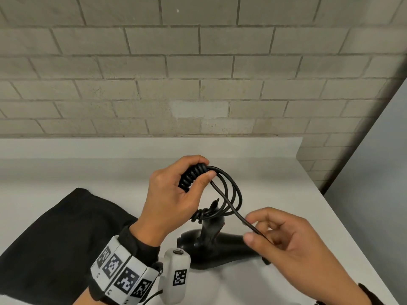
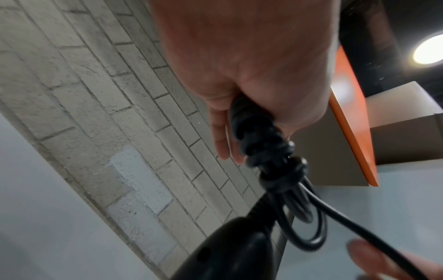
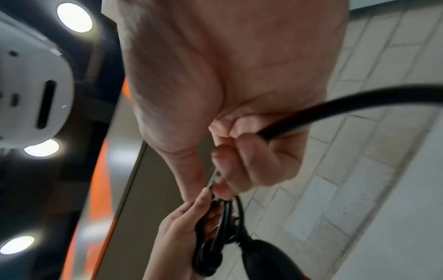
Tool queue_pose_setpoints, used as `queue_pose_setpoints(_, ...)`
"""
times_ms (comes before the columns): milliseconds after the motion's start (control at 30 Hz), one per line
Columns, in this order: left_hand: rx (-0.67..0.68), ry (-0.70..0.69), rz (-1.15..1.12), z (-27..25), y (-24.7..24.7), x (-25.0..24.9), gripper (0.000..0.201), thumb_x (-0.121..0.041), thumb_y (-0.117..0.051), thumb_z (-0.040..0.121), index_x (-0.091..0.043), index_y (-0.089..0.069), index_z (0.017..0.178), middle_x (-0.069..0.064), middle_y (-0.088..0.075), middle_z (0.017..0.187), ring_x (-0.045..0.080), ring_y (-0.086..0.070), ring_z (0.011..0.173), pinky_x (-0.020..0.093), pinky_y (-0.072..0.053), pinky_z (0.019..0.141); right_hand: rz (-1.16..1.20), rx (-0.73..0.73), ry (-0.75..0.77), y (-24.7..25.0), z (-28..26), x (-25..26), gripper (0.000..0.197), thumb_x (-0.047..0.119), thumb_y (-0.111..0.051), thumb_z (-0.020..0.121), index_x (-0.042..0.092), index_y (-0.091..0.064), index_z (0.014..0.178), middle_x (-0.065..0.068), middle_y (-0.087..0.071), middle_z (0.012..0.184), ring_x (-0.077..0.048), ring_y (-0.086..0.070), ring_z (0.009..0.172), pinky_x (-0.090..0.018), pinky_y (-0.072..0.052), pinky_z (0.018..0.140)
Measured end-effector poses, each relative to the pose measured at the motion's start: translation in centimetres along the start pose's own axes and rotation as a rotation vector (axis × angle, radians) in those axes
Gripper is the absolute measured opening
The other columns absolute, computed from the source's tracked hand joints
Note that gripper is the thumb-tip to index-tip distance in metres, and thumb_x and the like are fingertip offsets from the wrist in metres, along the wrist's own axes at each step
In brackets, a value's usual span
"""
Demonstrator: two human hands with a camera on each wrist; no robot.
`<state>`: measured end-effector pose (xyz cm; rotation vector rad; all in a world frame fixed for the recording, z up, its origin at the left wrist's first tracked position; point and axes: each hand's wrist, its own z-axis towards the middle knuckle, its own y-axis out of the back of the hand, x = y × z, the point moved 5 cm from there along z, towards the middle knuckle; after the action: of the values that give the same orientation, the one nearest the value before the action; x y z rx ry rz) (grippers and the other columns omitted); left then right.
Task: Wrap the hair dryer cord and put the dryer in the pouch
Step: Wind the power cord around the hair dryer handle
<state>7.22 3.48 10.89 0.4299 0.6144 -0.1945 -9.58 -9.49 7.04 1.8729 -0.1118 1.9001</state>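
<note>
A black hair dryer (image 1: 218,245) lies on the white table (image 1: 275,183) with its handle pointing up. My left hand (image 1: 176,190) grips a tight bundle of its black cord (image 1: 193,176) above the handle, and several loose loops (image 1: 233,194) hang from the bundle. My right hand (image 1: 284,243) pinches the free end of the cord (image 1: 251,226) between thumb and fingers, just right of the dryer. The left wrist view shows the coiled cord (image 2: 261,144) in my fist and the dryer handle (image 2: 230,250) below. The cord (image 3: 335,108) runs out of my curled fingers in the right wrist view. A black pouch (image 1: 57,238) lies flat at the left.
A grey brick wall (image 1: 198,73) stands right behind the table. The table's right edge (image 1: 352,234) runs diagonally past my right hand. An orange panel (image 2: 352,117) shows overhead in the left wrist view.
</note>
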Motion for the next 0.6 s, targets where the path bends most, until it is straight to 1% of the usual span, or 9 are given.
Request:
queue_pose_setpoints(67,0.012,-0.017,0.017,0.0,-0.3,-0.3,0.020,-0.017,-0.074,0.085,-0.011,-0.071,0.104,-0.013,-0.069,0.083,-0.004,-0.064,0.073,0.007,-0.048,0.069,-0.178,-0.051,0.064,-0.5,0.1,0.8,0.018,0.033,-0.078,0.081,0.040,-0.067,0.093,0.013,-0.060,0.073,-0.004,-0.044,0.048,-0.018,-0.040,0.052)
queue_pose_setpoints(100,0.014,-0.022,0.024,0.0,-0.4,-0.4,0.021,-0.017,-0.074,0.086,-0.010,-0.071,0.105,-0.014,-0.068,0.084,-0.005,-0.064,0.074,0.007,-0.048,0.069,-0.350,-0.113,0.132,-0.4,0.2,1.4,0.017,0.041,-0.075,0.082,0.042,-0.064,0.095,0.016,-0.060,0.074,-0.003,-0.047,0.049,-0.016,-0.040,0.053)
queue_pose_setpoints(167,0.020,-0.030,0.030,0.1,-0.4,-0.4,0.022,-0.019,-0.073,0.086,-0.010,-0.070,0.106,-0.015,-0.068,0.085,-0.007,-0.063,0.074,0.006,-0.048,0.070,-0.700,-0.254,0.298,-0.2,0.0,3.5,0.012,0.048,-0.066,0.087,0.042,-0.062,0.096,0.023,-0.052,0.067,0.007,-0.049,0.057,-0.013,-0.040,0.053)
queue_pose_setpoints(233,0.030,-0.029,0.022,0.0,-0.4,-0.5,0.022,-0.019,-0.073,0.086,-0.009,-0.071,0.106,-0.016,-0.067,0.085,-0.008,-0.063,0.074,0.005,-0.047,0.069,-0.838,-0.365,0.464,0.2,-0.2,5.6,0.010,0.045,-0.059,0.090,0.037,-0.065,0.093,0.024,-0.042,0.066,0.007,-0.045,0.059,-0.016,-0.041,0.051)
queue_pose_setpoints(300,0.047,-0.033,0.007,0.0,-0.3,-0.6,0.022,-0.022,-0.073,0.087,-0.010,-0.071,0.105,-0.015,-0.069,0.085,-0.007,-0.064,0.074,0.006,-0.047,0.069,-0.838,-0.420,0.591,1.0,-0.1,6.9,0.016,0.040,-0.056,0.094,0.031,-0.068,0.093,0.019,-0.044,0.071,0.004,-0.043,0.059,-0.021,-0.042,0.050)
queue_pose_setpoints(367,0.066,-0.048,-0.007,-0.2,-0.2,-0.9,0.024,-0.029,-0.071,0.087,-0.011,-0.072,0.104,-0.014,-0.071,0.085,-0.004,-0.066,0.074,0.008,-0.049,0.069,-0.797,-0.429,0.655,1.9,0.5,7.8,0.018,0.038,-0.056,0.095,0.026,-0.070,0.096,0.016,-0.047,0.074,0.006,-0.043,0.061,-0.022,-0.042,0.051)
queue_pose_setpoints(433,0.081,-0.070,-0.027,-0.3,-0.2,-1.2,0.028,-0.033,-0.071,0.085,-0.011,-0.073,0.102,-0.012,-0.072,0.084,-0.002,-0.067,0.073,0.010,-0.050,0.068,-0.729,-0.413,0.672,2.6,1.4,8.4,0.017,0.036,-0.058,0.095,0.024,-0.070,0.097,0.018,-0.045,0.076,0.008,-0.044,0.064,-0.021,-0.041,0.054)
queue_pose_setpoints(500,0.113,-0.096,-0.064,-0.3,-0.2,-1.5,0.034,-0.037,-0.075,0.082,-0.010,-0.073,0.101,-0.010,-0.073,0.084,-0.001,-0.068,0.074,0.013,-0.052,0.070,-0.650,-0.386,0.659,2.9,2.3,8.7,0.016,0.036,-0.059,0.094,0.024,-0.070,0.096,0.015,-0.048,0.075,0.001,-0.047,0.066,-0.021,-0.040,0.057)
queue_pose_setpoints(600,0.161,-0.125,-0.090,-0.3,-0.2,-1.8,0.045,-0.040,-0.085,0.069,-0.009,-0.072,0.100,-0.007,-0.074,0.085,0.002,-0.070,0.078,0.019,-0.056,0.074,-0.544,-0.350,0.640,2.6,3.4,8.9,0.015,0.037,-0.059,0.094,0.026,-0.069,0.093,0.009,-0.056,0.075,-0.010,-0.050,0.066,-0.017,-0.040,0.060)
